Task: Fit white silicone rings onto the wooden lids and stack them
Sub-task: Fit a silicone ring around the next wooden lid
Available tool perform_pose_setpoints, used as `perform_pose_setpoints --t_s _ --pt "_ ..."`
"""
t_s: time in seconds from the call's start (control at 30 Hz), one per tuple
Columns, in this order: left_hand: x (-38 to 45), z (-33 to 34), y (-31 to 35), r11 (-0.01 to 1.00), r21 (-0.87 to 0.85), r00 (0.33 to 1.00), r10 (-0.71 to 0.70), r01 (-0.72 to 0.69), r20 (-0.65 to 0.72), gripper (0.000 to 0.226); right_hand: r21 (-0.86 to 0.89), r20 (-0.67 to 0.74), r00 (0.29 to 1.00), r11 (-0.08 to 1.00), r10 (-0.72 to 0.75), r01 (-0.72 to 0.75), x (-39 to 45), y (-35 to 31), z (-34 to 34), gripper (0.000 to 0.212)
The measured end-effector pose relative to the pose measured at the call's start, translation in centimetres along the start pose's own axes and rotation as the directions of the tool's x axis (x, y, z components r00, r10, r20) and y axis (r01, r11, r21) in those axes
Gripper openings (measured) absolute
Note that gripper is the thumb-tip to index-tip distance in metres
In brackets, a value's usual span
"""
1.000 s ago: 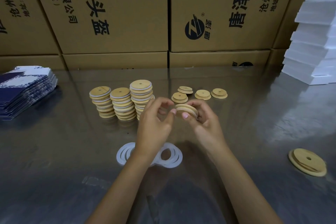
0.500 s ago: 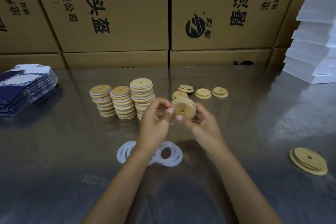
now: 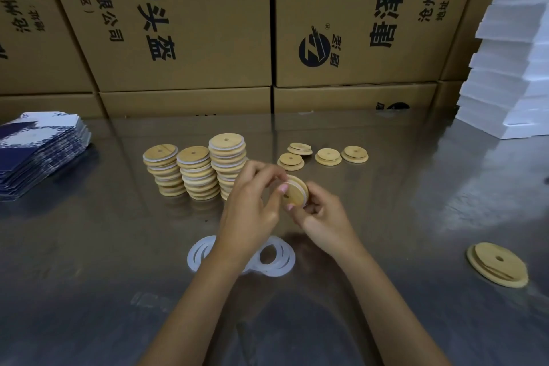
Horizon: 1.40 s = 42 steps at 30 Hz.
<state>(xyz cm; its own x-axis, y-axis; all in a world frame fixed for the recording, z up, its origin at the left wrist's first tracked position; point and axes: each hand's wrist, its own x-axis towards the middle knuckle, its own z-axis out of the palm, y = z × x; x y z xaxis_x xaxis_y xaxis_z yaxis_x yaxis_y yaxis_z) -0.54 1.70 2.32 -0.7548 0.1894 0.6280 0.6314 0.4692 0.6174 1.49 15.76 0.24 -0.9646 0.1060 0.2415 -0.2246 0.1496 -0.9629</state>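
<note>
Both hands hold one round wooden lid [image 3: 295, 192] on edge above the table, a white silicone ring showing around its rim. My left hand [image 3: 252, 205] pinches its left side with thumb and fingertips. My right hand [image 3: 319, 217] cups it from below and the right. Three stacks of ringed lids [image 3: 194, 169] stand behind my left hand. Several bare lids [image 3: 328, 156] lie behind the hands to the right. Loose white rings [image 3: 277, 258] lie on the table under my wrists, partly hidden by the left forearm.
A larger wooden lid [image 3: 497, 264] lies at the right near the table edge. Flat blue-and-white cartons [image 3: 38, 151] are piled at the left. White foam blocks [image 3: 511, 68] rise at the back right. Brown cardboard boxes [image 3: 190, 24] wall off the back of the shiny table [image 3: 89, 261].
The lid has been turned from flat to on edge between the hands, and the white ring now shows on its rim. Both hands stayed in about the same place.
</note>
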Motion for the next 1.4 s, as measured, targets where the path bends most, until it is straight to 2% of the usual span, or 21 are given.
perform_pose_setpoints --t_s 0.13,0.2,0.27,0.4,0.57,0.77,1.0,1.1,1.23,1.3,1.4 --pt "0.5 -0.2 -0.7 0.998 -0.026 0.997 -0.054 0.052 -0.054 0.011 0.132 -0.056 0.993 0.987 0.104 -0.096 0.2 -0.5 -0.6 0.009" --pt "0.5 -0.1 -1.0 0.994 -0.03 0.993 -0.109 0.108 -0.053 0.01 0.152 -0.063 0.989 0.981 0.131 -0.12 0.2 -0.6 -0.8 0.011" --pt "0.4 0.1 -1.0 0.972 -0.117 0.979 -0.206 0.206 0.013 0.021 0.176 -0.066 0.986 0.974 0.156 -0.142 0.2 -0.5 -0.8 0.011" --pt "0.4 0.0 -0.6 0.845 -0.323 0.898 -0.35 0.426 0.267 0.045 0.313 -0.04 0.972 0.927 0.232 -0.208 0.2 -0.3 -0.9 0.016" --pt "0.6 -0.4 -0.2 0.722 -0.496 0.875 -0.38 0.482 0.299 0.053 0.387 0.027 0.971 0.893 0.239 -0.23 0.2 -0.3 -0.9 0.023" --pt "0.5 -0.1 -0.2 0.77 -0.405 0.866 -0.392 0.493 0.31 0.069 0.379 0.071 0.963 0.886 0.261 -0.268 0.0 -0.4 -0.5 0.023" --pt "0.8 -0.9 -0.1 0.831 -0.37 0.903 -0.427 0.416 0.056 0.057 0.368 0.099 0.953 0.879 0.287 -0.303 0.1 -0.5 -0.3 0.025" --pt "1.2 -1.8 -0.5 0.813 -0.394 0.893 -0.446 0.429 0.05 0.054 0.379 0.071 0.941 0.864 0.33 -0.331 0.3 -0.4 -0.4 0.031" --pt "1.1 -2.5 -1.9 0.803 -0.162 0.814 -0.536 0.573 0.222 0.05 0.396 0.04 0.926 0.845 0.375 -0.359 0.4 -0.3 -0.7 0.031" --pt "0.9 -2.7 -2.7 0.797 -0.052 0.783 -0.575 0.601 0.239 0.047 0.393 0.024 0.922 0.845 0.386 -0.364 0.5 -0.2 -0.9 0.027" --pt "0.6 -2.8 -3.7 0.806 0.106 0.776 -0.59 0.582 0.223 0.036 0.379 0.021 0.922 0.85 0.387 -0.365 0.5 -0.2 -0.9 0.024"
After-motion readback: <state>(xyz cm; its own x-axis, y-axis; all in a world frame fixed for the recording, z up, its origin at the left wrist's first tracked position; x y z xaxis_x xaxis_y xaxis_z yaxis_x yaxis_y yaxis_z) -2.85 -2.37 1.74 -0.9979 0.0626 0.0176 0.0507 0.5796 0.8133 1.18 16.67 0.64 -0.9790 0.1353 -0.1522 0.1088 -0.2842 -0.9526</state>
